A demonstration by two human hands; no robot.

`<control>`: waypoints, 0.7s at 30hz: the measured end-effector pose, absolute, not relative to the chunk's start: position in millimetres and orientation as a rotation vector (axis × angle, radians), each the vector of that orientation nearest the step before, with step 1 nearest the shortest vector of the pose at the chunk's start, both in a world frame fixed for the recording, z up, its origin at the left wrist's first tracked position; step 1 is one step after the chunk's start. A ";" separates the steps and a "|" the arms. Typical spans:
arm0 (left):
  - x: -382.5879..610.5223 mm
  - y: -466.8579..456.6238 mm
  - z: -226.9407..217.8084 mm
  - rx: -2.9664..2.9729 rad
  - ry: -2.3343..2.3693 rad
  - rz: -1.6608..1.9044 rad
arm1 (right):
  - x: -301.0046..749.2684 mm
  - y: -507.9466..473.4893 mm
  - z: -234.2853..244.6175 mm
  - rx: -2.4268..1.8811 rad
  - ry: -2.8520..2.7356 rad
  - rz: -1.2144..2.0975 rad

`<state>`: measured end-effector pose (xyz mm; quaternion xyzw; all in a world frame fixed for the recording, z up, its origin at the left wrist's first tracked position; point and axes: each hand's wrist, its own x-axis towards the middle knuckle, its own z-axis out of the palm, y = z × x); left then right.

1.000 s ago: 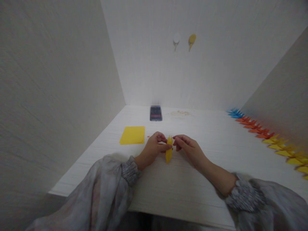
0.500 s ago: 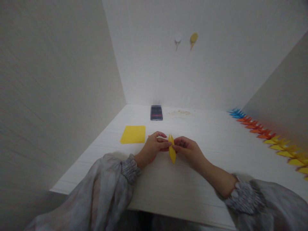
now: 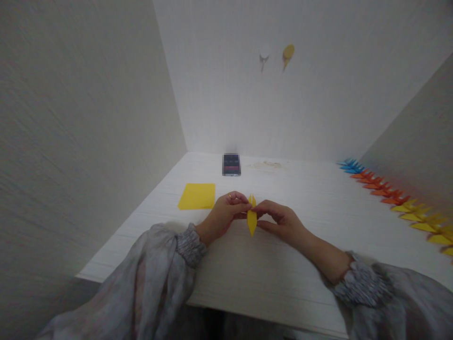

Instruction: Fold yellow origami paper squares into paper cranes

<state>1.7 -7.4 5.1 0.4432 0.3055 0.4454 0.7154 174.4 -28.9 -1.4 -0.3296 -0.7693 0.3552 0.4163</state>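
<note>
Folded paper [image 3: 252, 223] touches loose right hand [image 3: 286, 222], pinched by left hand [image 3: 223, 212]

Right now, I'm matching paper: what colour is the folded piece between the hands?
The folded piece is yellow, shown best in the head view.

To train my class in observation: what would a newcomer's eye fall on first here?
Likely the row of blue, orange and yellow folded papers along the right side of the table. Next, the yellow folded piece in the left hand, the right hand touching it, and the flat yellow paper to their left.
</note>
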 end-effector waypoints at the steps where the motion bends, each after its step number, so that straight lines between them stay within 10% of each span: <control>1: 1.8 -7.5 4.9 0.985 0.676 0.976 | 174.5 -28.5 -1.8 -0.838 -1.928 0.884; 21: 2.8 -8.9 4.5 1.101 0.712 0.952 | 173.0 -29.2 0.7 -0.910 -1.825 0.794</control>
